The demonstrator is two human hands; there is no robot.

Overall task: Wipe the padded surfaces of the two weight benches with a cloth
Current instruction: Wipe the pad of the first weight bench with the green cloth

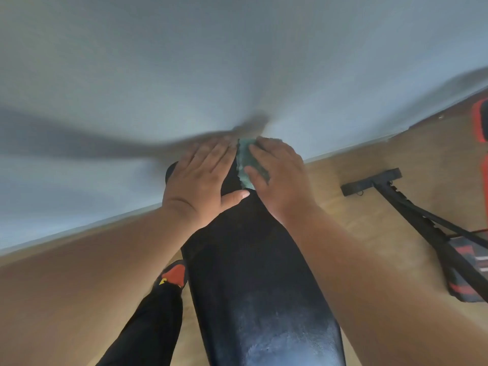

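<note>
From the head view, nearest the camera is the black padded bench [253, 273], a long pad running from the bottom edge away toward the wall, with a pale sheen on its near end. Both bare forearms reach forward along it. The left hand [198, 178] lies flat on the far left part of the pad, fingers straight and together, thumb stretched to the right across the black surface; it grasps nothing. The right hand [277, 175] rests on the far right part of the pad, pressing a teal cloth [247, 165] down onto the padding. The cloth lies under its fingers, its ragged left edge showing between the two hands; the fingers look fairly straight over it, though motion blur makes it hard to tell whether they pinch it. The left thumb tip ends just beside the cloth's lower corner.

Left of the bench, a leg in a black trouser ends in a black shoe with red and yellow patches [173, 276] standing on the wooden floor [351, 228]. To the right, well apart, a second bench [459, 268] with a black frame and red-and-black padding stands on the floor. A pale blue-grey wall [237, 62] fills the upper picture, meeting the floor behind the hands.
</note>
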